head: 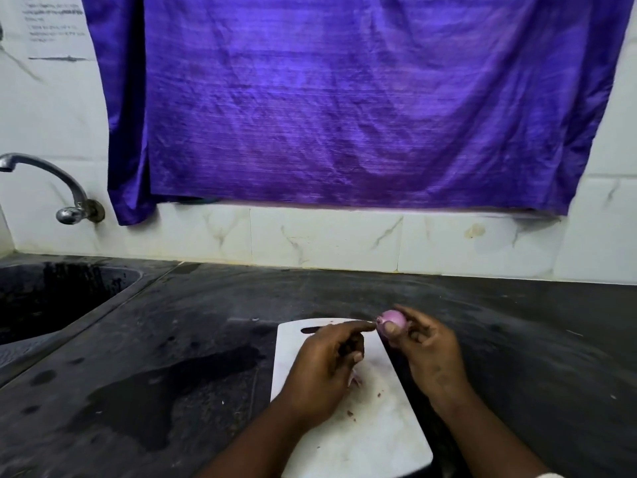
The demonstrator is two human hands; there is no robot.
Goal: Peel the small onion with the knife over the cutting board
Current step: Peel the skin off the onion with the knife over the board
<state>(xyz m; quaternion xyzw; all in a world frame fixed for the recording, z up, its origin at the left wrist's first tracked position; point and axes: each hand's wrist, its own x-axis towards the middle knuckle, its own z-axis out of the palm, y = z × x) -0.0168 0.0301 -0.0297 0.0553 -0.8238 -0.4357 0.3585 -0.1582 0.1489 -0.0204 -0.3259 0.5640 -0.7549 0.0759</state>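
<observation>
Right hand (425,350) pinches the onion (393,319) at its fingertips, up at 12 o'clock of that hand, just off the board's (375,419) far right corner. Left hand (331,360) is curled, forefinger touching the onion's root end; knife's hidden, can't tell.

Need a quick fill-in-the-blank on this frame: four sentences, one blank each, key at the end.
1. The small pink onion is held in the person's ____ hand.
2. The white plastic cutting board lies on a ____ stone counter.
3. The cloth hanging on the tiled wall is ____.
4. The curved metal tap stands above the sink at the ____ of the view.

Missing words: right; dark; purple; left
</observation>
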